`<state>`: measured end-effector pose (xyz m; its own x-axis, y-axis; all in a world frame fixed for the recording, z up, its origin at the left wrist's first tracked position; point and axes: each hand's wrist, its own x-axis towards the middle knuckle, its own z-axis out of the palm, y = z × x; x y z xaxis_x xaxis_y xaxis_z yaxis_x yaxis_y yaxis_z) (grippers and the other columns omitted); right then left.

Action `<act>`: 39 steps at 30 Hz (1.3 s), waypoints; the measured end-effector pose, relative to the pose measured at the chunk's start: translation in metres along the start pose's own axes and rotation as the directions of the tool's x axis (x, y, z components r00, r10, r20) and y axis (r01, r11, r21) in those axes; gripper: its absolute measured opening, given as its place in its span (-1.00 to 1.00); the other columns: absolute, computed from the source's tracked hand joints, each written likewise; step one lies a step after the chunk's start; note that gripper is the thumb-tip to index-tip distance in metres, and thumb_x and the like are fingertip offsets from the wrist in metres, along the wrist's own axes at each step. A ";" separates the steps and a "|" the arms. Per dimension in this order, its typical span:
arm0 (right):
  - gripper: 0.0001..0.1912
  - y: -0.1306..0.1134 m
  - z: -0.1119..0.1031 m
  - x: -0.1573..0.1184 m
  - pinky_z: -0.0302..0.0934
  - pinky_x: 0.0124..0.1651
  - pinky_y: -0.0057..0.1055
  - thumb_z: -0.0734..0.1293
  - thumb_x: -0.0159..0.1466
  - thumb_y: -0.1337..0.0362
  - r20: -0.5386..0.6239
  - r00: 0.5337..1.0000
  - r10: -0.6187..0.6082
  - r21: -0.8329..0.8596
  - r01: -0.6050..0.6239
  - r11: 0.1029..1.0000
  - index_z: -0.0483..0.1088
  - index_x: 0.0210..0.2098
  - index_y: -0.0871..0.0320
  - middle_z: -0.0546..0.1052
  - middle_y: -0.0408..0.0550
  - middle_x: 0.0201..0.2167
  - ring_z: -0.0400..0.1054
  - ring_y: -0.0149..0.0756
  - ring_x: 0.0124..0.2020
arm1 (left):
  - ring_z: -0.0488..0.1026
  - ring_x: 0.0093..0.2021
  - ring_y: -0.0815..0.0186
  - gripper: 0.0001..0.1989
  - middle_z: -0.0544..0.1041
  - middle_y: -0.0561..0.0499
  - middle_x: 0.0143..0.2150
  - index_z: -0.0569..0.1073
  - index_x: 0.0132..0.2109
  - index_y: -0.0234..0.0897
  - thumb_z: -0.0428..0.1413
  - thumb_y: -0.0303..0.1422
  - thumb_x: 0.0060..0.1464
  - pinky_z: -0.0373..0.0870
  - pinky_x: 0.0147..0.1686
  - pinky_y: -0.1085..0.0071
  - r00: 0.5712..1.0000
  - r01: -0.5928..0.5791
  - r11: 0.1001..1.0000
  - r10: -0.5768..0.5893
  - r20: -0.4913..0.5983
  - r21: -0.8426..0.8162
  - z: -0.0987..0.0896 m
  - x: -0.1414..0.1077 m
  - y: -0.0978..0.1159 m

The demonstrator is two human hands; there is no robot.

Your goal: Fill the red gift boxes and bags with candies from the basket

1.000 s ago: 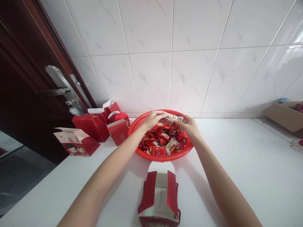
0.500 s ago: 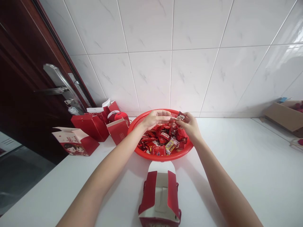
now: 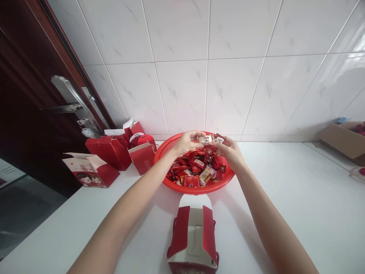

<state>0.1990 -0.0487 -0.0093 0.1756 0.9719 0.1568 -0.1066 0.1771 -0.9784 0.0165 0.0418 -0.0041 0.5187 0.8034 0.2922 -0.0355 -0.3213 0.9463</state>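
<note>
Over the far part of a red plastic basket (image 3: pixel 196 191), my left hand (image 3: pixel 186 144) pinches a cream-coloured wrapped candy (image 3: pixel 206 140) with printed characters. Close beside it, my right hand (image 3: pixel 231 153) is closed on a dark red wrapped candy (image 3: pixel 219 139) with white lettering; its fingertips come near the cream candy's right end. Many wrapped candies (image 3: pixel 196 163), mostly red, fill the basket below both hands. In front of the basket stands a red and white gift box (image 3: pixel 195 239), its top flaps spread and its inside partly visible.
Several red gift boxes (image 3: pixel 110 152) stand at the left against the tiled wall, and a patterned one (image 3: pixel 90 171) is nearest the table's left edge. A dark door with a metal handle (image 3: pixel 67 109) is beyond them. A brown cardboard box (image 3: pixel 340 139) sits far right.
The cream candy has turned to show its broad printed face between my hands. My right hand has shifted slightly right, and its dark red candy remains in its fingers.
</note>
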 end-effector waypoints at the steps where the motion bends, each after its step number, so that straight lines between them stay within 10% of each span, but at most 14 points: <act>1: -0.65 0.001 0.000 0.001 0.26 -0.39 -0.38 0.53 0.01 0.16 0.007 1.000 -0.005 0.015 0.005 1.000 0.50 -0.23 0.13 0.63 -0.07 -0.37 0.45 -0.28 -0.42 | 0.53 -0.04 0.19 -0.45 0.61 -0.10 -0.04 0.57 -0.03 -0.34 0.41 -0.47 -0.28 0.46 0.02 0.22 1.000 0.004 1.000 -0.004 0.018 0.009 0.001 -0.001 0.000; 9: -0.59 0.003 0.001 0.005 0.30 -0.39 -0.37 0.53 -0.07 0.15 -0.021 0.999 -0.034 0.025 0.034 0.999 0.46 -0.26 0.14 0.59 -0.12 -0.43 0.46 -0.26 -0.40 | 0.57 -0.11 0.20 -0.53 0.66 -0.11 -0.12 0.63 -0.02 -0.33 0.42 -0.29 -0.14 0.48 -0.05 0.23 0.970 0.082 0.997 -0.079 0.230 -0.002 0.005 -0.006 0.010; 39: -0.59 0.002 0.002 0.004 0.30 -0.40 -0.37 0.55 -0.09 0.16 -0.021 0.999 -0.049 0.049 0.050 0.998 0.43 -0.28 0.14 0.56 -0.14 -0.46 0.43 -0.29 -0.45 | 0.60 -0.19 0.20 -0.62 0.70 -0.09 -0.20 0.67 -0.21 -0.33 0.39 -0.12 -0.06 0.50 -0.07 0.26 0.980 0.039 0.994 -0.057 0.192 0.100 0.003 -0.006 0.009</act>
<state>0.1971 -0.0441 -0.0106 0.2014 0.9585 0.2016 -0.1456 0.2329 -0.9615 0.0162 0.0328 0.0021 0.6742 0.7094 0.2057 0.0697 -0.3384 0.9384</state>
